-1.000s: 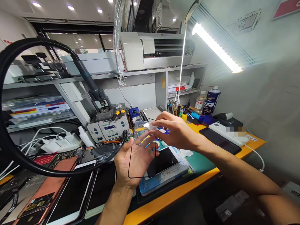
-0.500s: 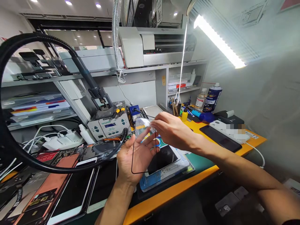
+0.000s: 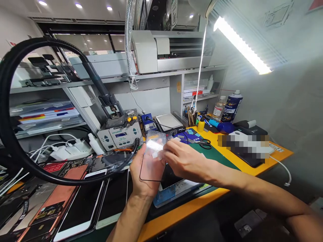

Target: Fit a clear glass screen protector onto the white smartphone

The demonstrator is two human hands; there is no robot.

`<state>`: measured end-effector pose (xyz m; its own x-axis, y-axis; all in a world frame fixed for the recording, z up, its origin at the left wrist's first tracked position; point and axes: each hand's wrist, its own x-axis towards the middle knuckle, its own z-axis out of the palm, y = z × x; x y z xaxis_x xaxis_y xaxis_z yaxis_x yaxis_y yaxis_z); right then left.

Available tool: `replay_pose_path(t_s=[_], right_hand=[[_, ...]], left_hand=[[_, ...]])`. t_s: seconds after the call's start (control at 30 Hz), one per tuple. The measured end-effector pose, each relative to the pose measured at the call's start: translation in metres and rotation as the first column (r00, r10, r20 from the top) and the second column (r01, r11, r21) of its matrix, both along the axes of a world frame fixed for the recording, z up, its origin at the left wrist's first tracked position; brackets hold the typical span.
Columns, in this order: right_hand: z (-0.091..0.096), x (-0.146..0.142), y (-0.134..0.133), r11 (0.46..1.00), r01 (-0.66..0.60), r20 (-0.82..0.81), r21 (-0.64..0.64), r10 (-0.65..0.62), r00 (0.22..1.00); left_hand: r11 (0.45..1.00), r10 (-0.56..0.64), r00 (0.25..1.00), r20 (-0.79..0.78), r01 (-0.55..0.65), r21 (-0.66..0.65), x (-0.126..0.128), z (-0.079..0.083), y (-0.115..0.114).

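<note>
A clear phone glass with a thin black rim (image 3: 150,171) is held up, tilted, in front of me. My left hand (image 3: 142,174) cradles it from behind, palm up, thumb along its left edge and fingers at its right side. My right hand (image 3: 180,156) is at the glass's right edge with its fingers pinched together over the surface. A small whitish patch shows by the fingertips; what they grip is hidden. Light glares on the upper glass. Below the hands, a dark-screened device (image 3: 171,178) lies on a blue-grey pad (image 3: 165,194), partly covered by my right hand.
Phones, including a white-framed one (image 3: 82,205), and opened parts lie at left under a black ring magnifier (image 3: 5,111). A control station (image 3: 121,136) stands behind. Scissors (image 3: 205,144), a yellow bottle (image 3: 201,125) and a spray can (image 3: 231,106) are at right.
My right hand has come down from the glass's top edge to its right side. The glass has turned and now catches the light. The view has shifted slightly.
</note>
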<state>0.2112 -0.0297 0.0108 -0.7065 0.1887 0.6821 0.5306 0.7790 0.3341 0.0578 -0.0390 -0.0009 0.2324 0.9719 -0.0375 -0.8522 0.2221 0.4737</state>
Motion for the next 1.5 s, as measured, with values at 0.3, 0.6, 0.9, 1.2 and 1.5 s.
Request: replay_pose_path(t_s=[0.3,0.6,0.9,1.2,1.5], right_hand=[[-0.012,-0.009,-0.032,0.986,-0.098,0.016,-0.133,0.101,0.995],[0.015,0.009,0.01,0.898,-0.139,-0.427,-0.417,-0.058,0.902],[0.012,-0.002,0.056,0.96,0.098,-0.166,-0.262,-0.145,0.975],[0.002,-0.018,0.022,0.978,0.077,-0.037,-0.193,-0.086,0.996],[-0.012,-0.028,-0.03,0.972,-0.141,0.018,-0.185,0.147,0.989]], left_hand=[[0.998,0.013,0.998,-0.064,-0.017,-0.06,-0.005,-0.005,0.001],[0.998,0.001,0.996,-0.093,-0.006,-0.062,-0.003,-0.001,0.001],[0.999,-0.023,0.993,-0.12,0.017,-0.051,-0.006,-0.002,0.002],[0.998,0.062,0.997,0.043,-0.061,-0.014,-0.001,-0.003,0.001],[0.989,0.122,0.99,-0.071,-0.128,-0.073,-0.004,-0.006,0.002]])
